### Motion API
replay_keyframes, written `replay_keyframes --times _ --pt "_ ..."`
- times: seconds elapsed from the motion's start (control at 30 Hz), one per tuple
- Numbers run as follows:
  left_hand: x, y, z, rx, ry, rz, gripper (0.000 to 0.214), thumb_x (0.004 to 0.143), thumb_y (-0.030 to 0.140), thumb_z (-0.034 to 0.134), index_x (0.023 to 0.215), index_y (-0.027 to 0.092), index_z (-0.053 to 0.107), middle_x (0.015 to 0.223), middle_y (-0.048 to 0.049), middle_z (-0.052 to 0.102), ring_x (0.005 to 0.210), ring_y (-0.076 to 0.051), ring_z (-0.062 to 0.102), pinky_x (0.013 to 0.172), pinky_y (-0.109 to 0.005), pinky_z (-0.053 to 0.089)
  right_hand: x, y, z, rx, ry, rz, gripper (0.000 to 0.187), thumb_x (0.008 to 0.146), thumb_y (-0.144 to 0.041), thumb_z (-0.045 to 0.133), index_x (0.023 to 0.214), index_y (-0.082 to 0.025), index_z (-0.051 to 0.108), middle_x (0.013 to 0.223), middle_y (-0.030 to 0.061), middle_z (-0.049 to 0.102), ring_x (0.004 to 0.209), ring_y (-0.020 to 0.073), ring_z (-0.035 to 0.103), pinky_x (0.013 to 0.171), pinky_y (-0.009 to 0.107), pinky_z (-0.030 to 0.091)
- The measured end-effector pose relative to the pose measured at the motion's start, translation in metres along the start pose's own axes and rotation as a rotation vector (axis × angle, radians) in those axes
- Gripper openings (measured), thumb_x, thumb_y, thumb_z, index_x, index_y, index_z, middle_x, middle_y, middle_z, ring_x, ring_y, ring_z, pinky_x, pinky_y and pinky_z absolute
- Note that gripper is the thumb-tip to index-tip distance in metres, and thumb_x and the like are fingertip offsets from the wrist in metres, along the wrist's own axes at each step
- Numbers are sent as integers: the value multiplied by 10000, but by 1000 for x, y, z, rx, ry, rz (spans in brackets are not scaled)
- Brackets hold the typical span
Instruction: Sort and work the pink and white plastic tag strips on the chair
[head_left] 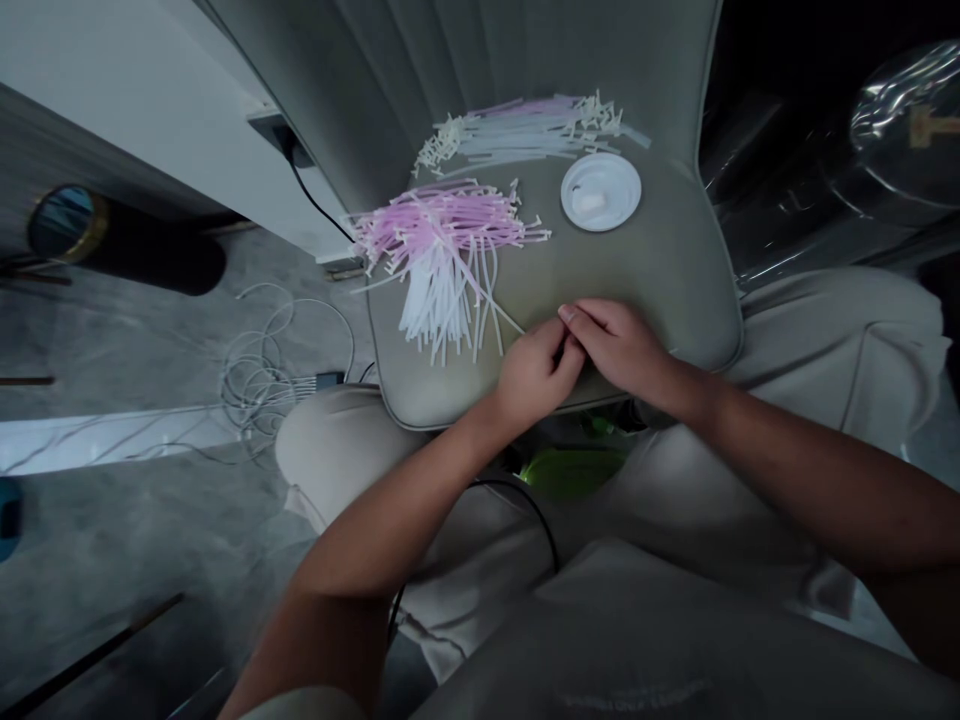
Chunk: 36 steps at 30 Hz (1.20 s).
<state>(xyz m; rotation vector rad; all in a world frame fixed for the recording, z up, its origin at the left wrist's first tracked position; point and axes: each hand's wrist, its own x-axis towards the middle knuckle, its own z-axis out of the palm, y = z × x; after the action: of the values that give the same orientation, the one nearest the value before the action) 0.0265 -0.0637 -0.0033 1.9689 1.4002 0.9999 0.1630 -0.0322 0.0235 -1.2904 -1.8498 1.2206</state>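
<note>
My left hand (538, 368) and my right hand (619, 342) meet over the front of the chair seat (660, 290). Both have curled fingers, with the fingertips pressed together; whatever they pinch is hidden. One thin pale tube runs from the pile to the knuckles of my left hand, and I cannot tell whether it is held. Left of the hands lies a heap of pink tubes (450, 222) with small white end pieces. White tubes (439, 305) spread below it. Farther back is a bundle of pale tubes (517, 135) with cream end pieces.
A round white lid (631, 205) with a small white lump in it rests right of the heaps. The chair's backrest (540, 50) rises behind. Coiled cables (259, 365) lie on the floor at left, near a dark cylinder (142, 240). Clear plastic wrapping (795, 200) stands at right.
</note>
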Motion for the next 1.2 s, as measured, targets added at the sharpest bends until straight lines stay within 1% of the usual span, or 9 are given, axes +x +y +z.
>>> replay_keyframes --times 0.17,0.43,0.63,0.9,1.07,1.2 --pt "0 0 0 -9 -2 9 239 945 292 416 728 204 464 664 -20 564 628 -153 526 582 -299 368 0 -1 0 5 23 -11 411 963 -413 440 612 -207 380 591 -28 412 594 118 386 578 305 288" --pt "0 2 -1 8 -4 2 236 939 296 413 723 207 447 654 -14 550 615 -142 502 579 -293 345 0 0 -1 -13 6 -4 400 968 -416 430 631 -202 405 611 -19 438 603 122 398 589 312 281" --pt "0 1 -1 -7 -6 8 247 950 315 395 743 205 473 688 -25 587 646 -150 536 598 -296 379 0 -1 0 -1 18 -12 407 963 -402 443 616 -205 371 596 -26 408 594 117 381 581 305 288" --pt "-1 -2 1 14 -1 16 252 955 322 394 756 204 494 699 -31 603 649 -154 548 585 -302 391 0 2 0 -42 20 -7 414 964 -425 442 618 -203 398 595 -21 421 591 122 381 582 314 267" --pt "-1 -1 0 0 -17 13 254 964 328 401 760 207 492 716 -33 605 685 -164 575 624 -311 425 0 0 0 -54 44 -17 406 957 -375 462 600 -204 370 583 -27 392 585 115 357 581 318 250" --pt "-1 -1 -1 -9 -26 3 245 966 321 403 775 205 502 729 -35 612 701 -169 588 636 -316 441 0 -1 0 -54 43 -14 402 958 -371 457 603 -203 372 586 -25 398 585 114 360 580 317 254"
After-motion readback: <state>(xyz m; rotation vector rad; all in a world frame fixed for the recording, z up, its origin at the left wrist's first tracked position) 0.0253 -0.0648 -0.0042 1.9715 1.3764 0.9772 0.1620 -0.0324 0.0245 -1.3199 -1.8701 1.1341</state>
